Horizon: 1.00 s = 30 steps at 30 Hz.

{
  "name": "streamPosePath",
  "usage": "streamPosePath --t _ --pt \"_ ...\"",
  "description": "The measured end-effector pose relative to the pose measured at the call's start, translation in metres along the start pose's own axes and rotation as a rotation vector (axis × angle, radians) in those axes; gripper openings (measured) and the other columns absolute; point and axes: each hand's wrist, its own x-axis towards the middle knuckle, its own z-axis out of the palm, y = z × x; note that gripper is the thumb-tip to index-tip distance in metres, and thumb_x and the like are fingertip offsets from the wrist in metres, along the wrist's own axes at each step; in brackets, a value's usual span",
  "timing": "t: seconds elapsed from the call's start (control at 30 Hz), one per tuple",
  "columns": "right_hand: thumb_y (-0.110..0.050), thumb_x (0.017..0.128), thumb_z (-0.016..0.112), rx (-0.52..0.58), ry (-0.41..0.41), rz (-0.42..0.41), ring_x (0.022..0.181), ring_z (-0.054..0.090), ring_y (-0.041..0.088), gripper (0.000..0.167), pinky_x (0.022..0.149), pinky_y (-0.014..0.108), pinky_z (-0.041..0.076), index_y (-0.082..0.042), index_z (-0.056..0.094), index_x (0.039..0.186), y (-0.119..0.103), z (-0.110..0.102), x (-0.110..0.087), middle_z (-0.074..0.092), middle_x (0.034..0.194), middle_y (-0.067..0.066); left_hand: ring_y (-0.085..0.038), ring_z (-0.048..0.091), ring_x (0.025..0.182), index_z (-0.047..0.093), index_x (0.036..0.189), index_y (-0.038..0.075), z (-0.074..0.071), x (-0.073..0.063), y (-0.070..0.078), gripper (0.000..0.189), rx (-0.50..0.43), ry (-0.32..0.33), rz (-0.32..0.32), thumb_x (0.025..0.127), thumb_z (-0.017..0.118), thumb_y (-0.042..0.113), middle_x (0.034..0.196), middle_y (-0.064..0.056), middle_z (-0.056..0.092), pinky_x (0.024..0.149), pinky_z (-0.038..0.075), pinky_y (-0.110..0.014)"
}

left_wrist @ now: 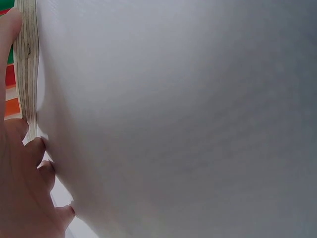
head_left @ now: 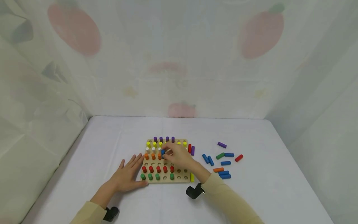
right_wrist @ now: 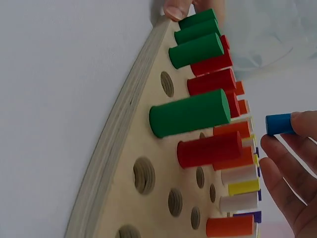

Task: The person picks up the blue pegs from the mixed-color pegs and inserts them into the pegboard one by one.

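Observation:
A wooden pegboard point(head_left: 179, 181) lies on the table with rows of coloured pegs upright in its holes. Between thumb and fingertips my right hand point(head_left: 180, 155) pinches a blue peg point(right_wrist: 278, 124), held over the board near the orange pegs point(head_left: 153, 156). The row of holes between the orange and red pegs point(head_left: 151, 169) shows no pegs where visible; my right hand and forearm hide part of the board. Flat at the board's left side, my left hand point(head_left: 127, 175) has its fingers spread. Its thumb touches the near left corner, beside the green pegs point(head_left: 150, 176).
Loose pegs lie to the right: several blue ones point(head_left: 225, 163), a green point(head_left: 220, 156), a red point(head_left: 239, 158), an orange point(head_left: 218, 170) and a purple point(head_left: 222, 145). Against the board's right edge are another red peg point(head_left: 189, 148), a purple point(head_left: 193, 151) and a yellow point(head_left: 192, 177).

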Motion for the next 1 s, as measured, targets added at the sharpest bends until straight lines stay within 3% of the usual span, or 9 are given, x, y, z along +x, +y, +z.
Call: streamPosePath --t 0.17,0.47,0.6,0.87,1.0 --pt "-0.014 0.087 0.063 -0.039 -0.028 -0.044 0.089 0.062 0.004 0.021 0.072 0.010 0.048 -0.013 0.061 0.108 -0.006 0.007 0.006 0.064 0.103 -0.005 -0.034 0.022 0.138 0.022 0.148 0.015 -0.001 0.000 0.002 0.106 -0.005 -0.004 -0.001 0.068 0.052 0.078 0.153 -0.007 0.022 0.103 0.013 -0.068" --pt "-0.018 0.089 0.060 -0.057 -0.093 -0.001 0.089 0.060 0.002 0.021 0.070 0.010 0.048 -0.016 0.061 0.111 -0.018 0.018 0.013 0.065 0.104 -0.004 -0.034 0.022 0.138 0.021 0.148 0.015 -0.002 -0.001 0.003 0.106 -0.014 0.000 0.000 0.069 0.052 0.078 0.152 -0.007 0.023 0.103 0.012 -0.068" --pt "-0.019 0.089 0.060 -0.094 -0.098 -0.020 0.086 0.059 -0.001 0.024 0.068 0.008 0.046 -0.017 0.061 0.114 -0.023 0.025 0.018 0.065 0.106 -0.005 -0.034 0.022 0.138 0.022 0.148 0.014 -0.003 -0.001 0.003 0.105 -0.026 0.005 0.005 0.069 0.054 0.076 0.152 -0.007 0.023 0.103 0.012 -0.068" --pt "-0.017 0.091 0.057 -0.100 -0.152 -0.006 0.051 0.050 -0.002 0.022 0.047 0.012 0.044 -0.020 0.059 0.112 -0.027 0.041 0.024 0.064 0.096 -0.008 -0.033 0.022 0.138 0.019 0.148 0.018 -0.002 0.000 0.001 0.105 -0.019 0.005 0.004 0.069 0.053 0.077 0.152 -0.006 0.023 0.102 0.013 -0.068" --pt "-0.016 0.091 0.056 -0.110 -0.153 0.002 0.045 0.048 -0.002 0.021 0.044 0.013 0.043 -0.021 0.059 0.111 -0.025 0.047 0.027 0.064 0.095 -0.008 -0.033 0.022 0.138 0.019 0.149 0.018 -0.001 0.001 0.001 0.105 -0.026 0.003 0.002 0.068 0.053 0.078 0.152 -0.006 0.023 0.102 0.012 -0.069"
